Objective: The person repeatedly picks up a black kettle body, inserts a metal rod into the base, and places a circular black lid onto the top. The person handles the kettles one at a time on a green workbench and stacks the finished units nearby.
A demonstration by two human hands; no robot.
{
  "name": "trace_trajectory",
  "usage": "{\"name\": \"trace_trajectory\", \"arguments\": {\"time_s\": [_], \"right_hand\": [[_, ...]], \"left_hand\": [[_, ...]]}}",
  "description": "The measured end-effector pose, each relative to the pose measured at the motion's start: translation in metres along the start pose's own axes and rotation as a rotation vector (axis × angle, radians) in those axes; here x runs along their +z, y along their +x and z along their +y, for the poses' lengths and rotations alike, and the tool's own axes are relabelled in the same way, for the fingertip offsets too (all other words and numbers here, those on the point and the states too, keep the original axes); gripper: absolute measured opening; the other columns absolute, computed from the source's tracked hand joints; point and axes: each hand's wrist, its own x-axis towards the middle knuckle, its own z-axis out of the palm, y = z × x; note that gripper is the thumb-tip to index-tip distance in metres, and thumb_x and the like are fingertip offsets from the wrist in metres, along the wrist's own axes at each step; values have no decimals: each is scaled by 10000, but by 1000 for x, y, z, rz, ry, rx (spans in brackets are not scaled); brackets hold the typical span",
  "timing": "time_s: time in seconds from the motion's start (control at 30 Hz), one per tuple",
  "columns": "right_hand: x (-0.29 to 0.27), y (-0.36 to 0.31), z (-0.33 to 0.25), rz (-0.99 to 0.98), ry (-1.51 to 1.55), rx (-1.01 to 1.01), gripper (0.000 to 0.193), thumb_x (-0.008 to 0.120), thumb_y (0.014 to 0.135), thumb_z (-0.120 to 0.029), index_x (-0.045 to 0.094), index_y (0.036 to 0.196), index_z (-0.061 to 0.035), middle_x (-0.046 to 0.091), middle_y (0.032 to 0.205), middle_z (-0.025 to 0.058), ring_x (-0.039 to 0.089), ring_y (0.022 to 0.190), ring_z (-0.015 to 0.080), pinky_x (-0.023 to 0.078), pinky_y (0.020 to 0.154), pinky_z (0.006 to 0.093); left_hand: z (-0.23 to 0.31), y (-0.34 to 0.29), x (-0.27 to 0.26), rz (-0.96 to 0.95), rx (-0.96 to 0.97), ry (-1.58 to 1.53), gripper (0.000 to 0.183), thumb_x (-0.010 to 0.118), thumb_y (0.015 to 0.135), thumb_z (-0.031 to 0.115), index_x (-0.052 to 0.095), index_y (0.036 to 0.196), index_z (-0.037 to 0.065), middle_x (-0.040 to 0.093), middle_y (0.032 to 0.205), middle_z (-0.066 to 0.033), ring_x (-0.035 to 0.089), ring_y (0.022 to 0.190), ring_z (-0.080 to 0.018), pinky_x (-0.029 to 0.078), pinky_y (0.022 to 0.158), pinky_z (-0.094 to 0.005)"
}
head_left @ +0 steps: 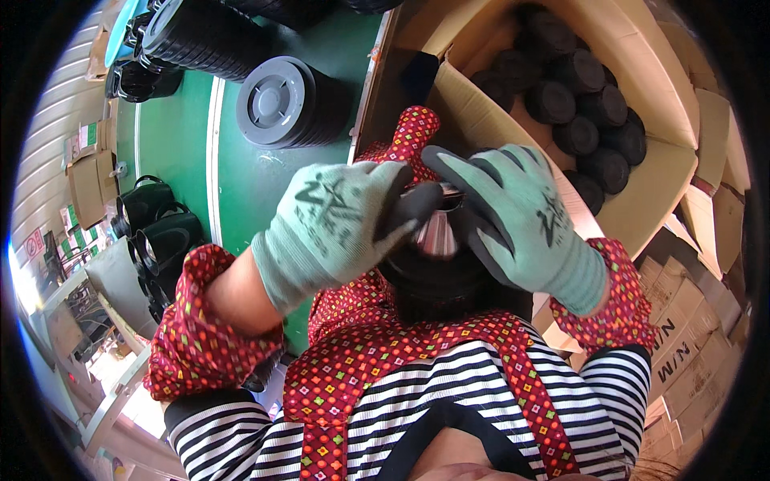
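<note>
Head view: knit-gloved left hand (pixel 333 210), right hand (pixel 523 218) at shiny tapered piece (pixel 439 236).

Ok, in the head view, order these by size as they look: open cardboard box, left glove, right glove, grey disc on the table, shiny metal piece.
1. Open cardboard box
2. Left glove and right glove, too alike to rank
3. Grey disc
4. Shiny metal piece, partly covered
</note>
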Motion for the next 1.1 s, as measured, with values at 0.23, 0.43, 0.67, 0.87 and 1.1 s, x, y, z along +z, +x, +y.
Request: {"name": "trace_trajectory", "arguments": {"time_s": [0.23,0.43,0.67,0.87,1.1], "right_hand": [[-54,2,-39,-283,-117,127,700,732,819,-182,557,1457,46,640,1028,164,635,859,342,491,760,442],[-73,-4,-19,-299,-17,82,527,708,886,-188,633,1365,21,665,954,170,640,873,349,472,758,448],[-75,42,44,-381,530,-5,298,615,1001,-208,674,1147,46,669,1085,194,642,1082,343,491,974,424],[22,96,56,-208,1085,-290,282,547,1087,-206,673,1236,-2,731,1132,157,713,1034,304,551,964,375],[60,105,54,-333,1084,-425,263,540,1053,-170,634,1219,11,657,1183,169,636,1136,312,498,1046,405]], "left_hand": [[-81,55,53,298,413,-224,368,758,752,174,692,1090,46,707,902,-193,691,838,-427,565,726,-460],[-30,54,20,275,348,62,459,688,828,97,671,1281,18,668,1171,-236,654,1080,-440,546,930,-480],[24,2,26,419,381,118,452,836,734,173,751,1165,68,702,1208,-134,675,1124,-356,567,950,-468],[23,8,26,381,445,120,360,812,749,138,779,1099,63,712,1172,-111,682,1062,-335,579,894,-454],[65,16,14,448,611,17,437,732,729,145,776,1155,54,655,1183,-126,620,1102,-344,544,897,-440]]}}
